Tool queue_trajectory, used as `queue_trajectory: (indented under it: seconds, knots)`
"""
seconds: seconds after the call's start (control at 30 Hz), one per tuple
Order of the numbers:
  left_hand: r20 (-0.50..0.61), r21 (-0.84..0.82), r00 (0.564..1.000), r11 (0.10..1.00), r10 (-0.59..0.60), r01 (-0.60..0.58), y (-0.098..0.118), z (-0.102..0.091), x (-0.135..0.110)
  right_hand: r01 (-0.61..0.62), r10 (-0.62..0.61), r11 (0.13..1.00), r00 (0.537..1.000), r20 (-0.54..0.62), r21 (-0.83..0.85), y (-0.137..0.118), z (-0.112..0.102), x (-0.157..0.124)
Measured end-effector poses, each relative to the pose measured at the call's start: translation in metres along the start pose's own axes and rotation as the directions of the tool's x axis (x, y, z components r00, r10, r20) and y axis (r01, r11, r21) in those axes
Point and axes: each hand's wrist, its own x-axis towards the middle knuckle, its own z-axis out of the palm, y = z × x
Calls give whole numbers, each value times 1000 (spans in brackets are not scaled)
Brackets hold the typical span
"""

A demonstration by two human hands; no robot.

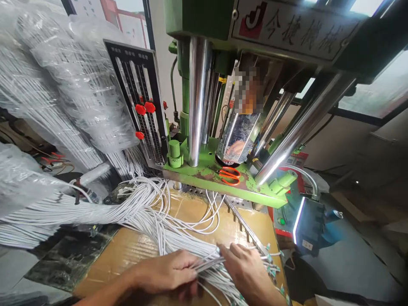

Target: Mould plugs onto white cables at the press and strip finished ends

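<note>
A thick bundle of white cables runs from the left across the worktop. At the front, my left hand is closed around several strands of it, thumb on top. To its right, my right hand has its fingers curled over the same strands, knuckles up. The fingertips of both hands are partly hidden. Small green-tipped cable ends stick out beyond my right hand. A long metal bar lies slanted behind that hand. A few cables loop back to the foot of the green press.
Orange-handled scissors lie on the press base between steel columns. Brown cardboard covers the worktop. Plastic-wrapped cable bundles hang at left beside a slotted panel with red knobs. A lit lamp stands at right.
</note>
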Motion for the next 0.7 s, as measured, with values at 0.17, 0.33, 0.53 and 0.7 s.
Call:
queue_trajectory:
  seconds: [0.17, 0.33, 0.53, 0.7]
  knots:
    - [-112, -24, 993, 999, 24, -27, -14, 23, 15, -4, 2, 1000, 985, 171, 12, 2, -19, -5]
    - [42, -175, 999, 984, -34, 41, -29, 23, 19, -27, -1, 986, 986, 169, 164, 5, -21, -22]
    - [-39, -232, 995, 968, 93, -100, -28, 27, 29, -203, 175, 854, 979, 104, 479, -3, -12, -15]
    - [-40, -353, 996, 932, 75, -84, -19, 31, 37, -383, 303, 483, 917, 259, 788, -15, -9, -13]
